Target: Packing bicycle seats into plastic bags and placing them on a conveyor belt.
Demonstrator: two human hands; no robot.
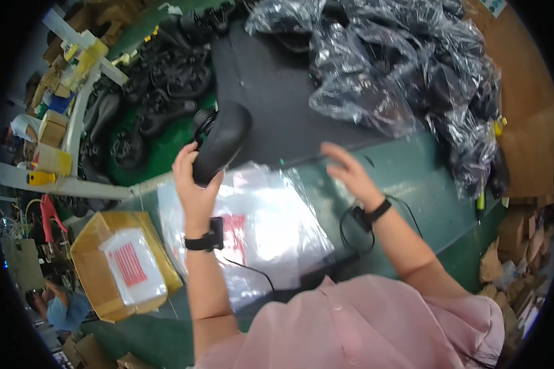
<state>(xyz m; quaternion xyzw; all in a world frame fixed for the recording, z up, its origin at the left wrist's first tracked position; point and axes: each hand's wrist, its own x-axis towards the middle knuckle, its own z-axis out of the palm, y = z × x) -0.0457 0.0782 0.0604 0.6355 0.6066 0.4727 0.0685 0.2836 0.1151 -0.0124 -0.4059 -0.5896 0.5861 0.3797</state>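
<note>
One black bike seat (229,136) is in your left hand (194,179), its narrow end pinched between thumb and fingers, its wide end tilted up beyond them, above clear plastic bags (277,212) on the bench (412,169). Your right hand (354,178) has its fingers spread, well apart from the seat.

A green table (406,178) fills the frame's middle; on it lie clear bags (277,215) at centre, a dark mat (264,80) at upper centre, and a wrapped heap (375,86) at upper right; black saddles (180,74) crowd a green surface (157,147) at upper left
</note>
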